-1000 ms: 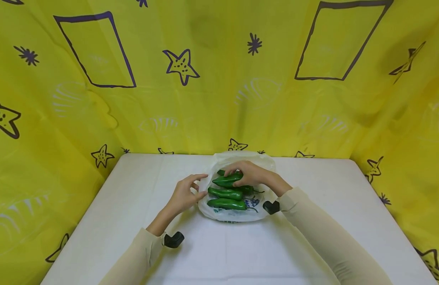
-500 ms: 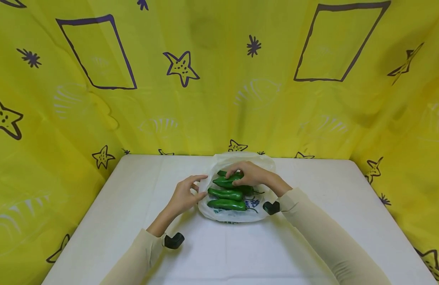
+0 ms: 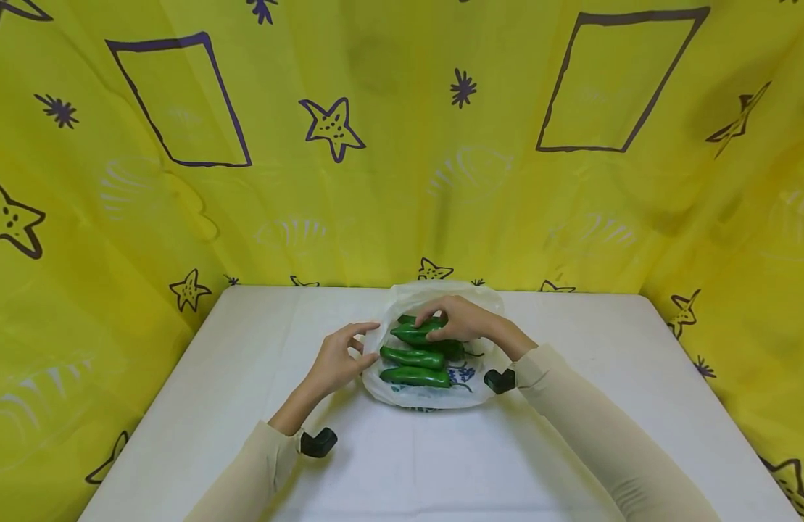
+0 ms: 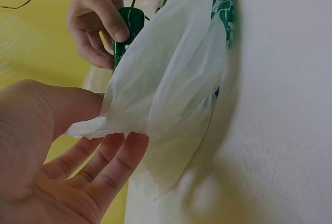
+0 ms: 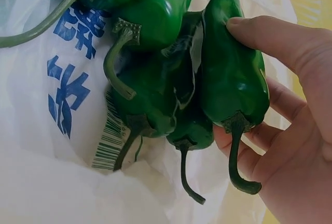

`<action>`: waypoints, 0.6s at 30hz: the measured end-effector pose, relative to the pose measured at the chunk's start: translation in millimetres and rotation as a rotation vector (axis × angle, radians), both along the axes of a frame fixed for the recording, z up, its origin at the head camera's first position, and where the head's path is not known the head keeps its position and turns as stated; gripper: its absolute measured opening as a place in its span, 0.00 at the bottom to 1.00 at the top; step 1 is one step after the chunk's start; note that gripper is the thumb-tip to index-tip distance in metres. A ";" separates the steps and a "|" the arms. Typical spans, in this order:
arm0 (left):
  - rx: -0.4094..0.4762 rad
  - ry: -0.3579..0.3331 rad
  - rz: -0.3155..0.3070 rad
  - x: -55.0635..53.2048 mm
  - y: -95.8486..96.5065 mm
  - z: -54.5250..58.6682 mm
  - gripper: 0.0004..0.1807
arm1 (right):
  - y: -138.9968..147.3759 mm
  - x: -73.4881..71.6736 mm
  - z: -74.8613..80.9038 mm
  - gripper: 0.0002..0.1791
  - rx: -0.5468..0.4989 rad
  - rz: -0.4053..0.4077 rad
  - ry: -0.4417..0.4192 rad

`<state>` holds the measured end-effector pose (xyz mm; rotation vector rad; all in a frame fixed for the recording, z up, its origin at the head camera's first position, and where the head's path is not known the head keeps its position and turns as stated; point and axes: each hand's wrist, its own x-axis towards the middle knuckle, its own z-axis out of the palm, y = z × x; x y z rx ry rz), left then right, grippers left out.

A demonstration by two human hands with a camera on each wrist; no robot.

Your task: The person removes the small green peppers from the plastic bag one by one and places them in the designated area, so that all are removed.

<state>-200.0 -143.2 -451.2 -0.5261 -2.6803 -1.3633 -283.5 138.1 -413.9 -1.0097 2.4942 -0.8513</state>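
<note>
A white plastic bag (image 3: pixel 434 399) lies open on the table with several green peppers (image 3: pixel 415 376) inside. My right hand (image 3: pixel 463 319) holds one green pepper (image 5: pixel 233 79) at the far side of the bag, thumb on one face and fingers behind it. Its curved stem points down in the right wrist view, and other peppers lie right beside it. At the bag's left side, my left hand (image 3: pixel 336 362) grips the rim, thumb and fingers on either side of the thin plastic (image 4: pixel 166 79). The thumb's tip is hidden behind the plastic in the left wrist view.
The white table (image 3: pixel 245 348) extends around the bag on both sides and in front. A yellow curtain (image 3: pixel 402 203) with star and fish drawings hangs behind and at both sides. Blue print and a barcode (image 5: pixel 110 136) show on the bag.
Both hands keep their places and holds on the bag and the pepper. The head view has tilted very slightly, so the scene sits a little lower.
</note>
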 end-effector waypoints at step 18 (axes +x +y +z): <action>-0.006 -0.007 0.006 1.4 -0.2 1.4 0.30 | 20.5 2.0 23.2 0.16 -0.083 0.020 0.000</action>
